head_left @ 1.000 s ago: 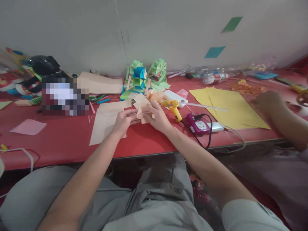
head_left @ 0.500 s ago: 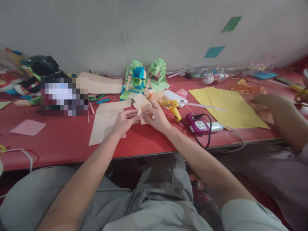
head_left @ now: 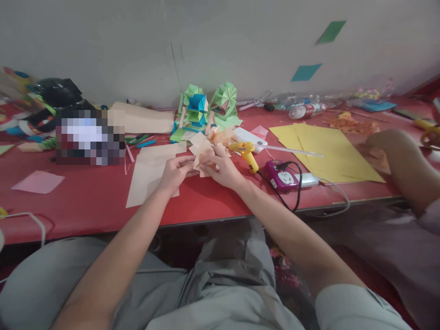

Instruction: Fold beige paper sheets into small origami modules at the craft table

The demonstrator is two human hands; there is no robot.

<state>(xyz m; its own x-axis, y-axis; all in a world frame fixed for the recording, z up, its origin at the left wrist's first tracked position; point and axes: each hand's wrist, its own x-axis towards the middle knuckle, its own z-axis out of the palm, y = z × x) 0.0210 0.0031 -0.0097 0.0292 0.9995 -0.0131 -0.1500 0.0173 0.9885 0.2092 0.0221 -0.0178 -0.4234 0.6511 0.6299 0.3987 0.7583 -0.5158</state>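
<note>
Between both hands is a small piece of folded cream paper (head_left: 202,158), held just above the red tabletop. My left hand (head_left: 177,173) pinches its left side, with thumb and fingers closed. My right hand (head_left: 222,167) grips the other side, its fingers partly covering the paper. Behind them lie cream paper squares (head_left: 199,141) and crumpled peach paper (head_left: 222,136). Larger cream sheets (head_left: 147,172) rest flat to the left of my left hand. A yellow glue gun (head_left: 248,155) with a clear glue stick lies close to my right hand.
A purple power socket (head_left: 282,176) with a black cord sits at the right, before yellow sheets (head_left: 330,151). Green and blue folded-paper models (head_left: 197,107) stand at the back. Another person's arm (head_left: 405,160) reaches in at far right. A pink sheet (head_left: 37,182) lies left.
My fingers have shifted slightly on the cream paper, and more of its folded face shows upright between them. The other person's hand at the right has moved a little.
</note>
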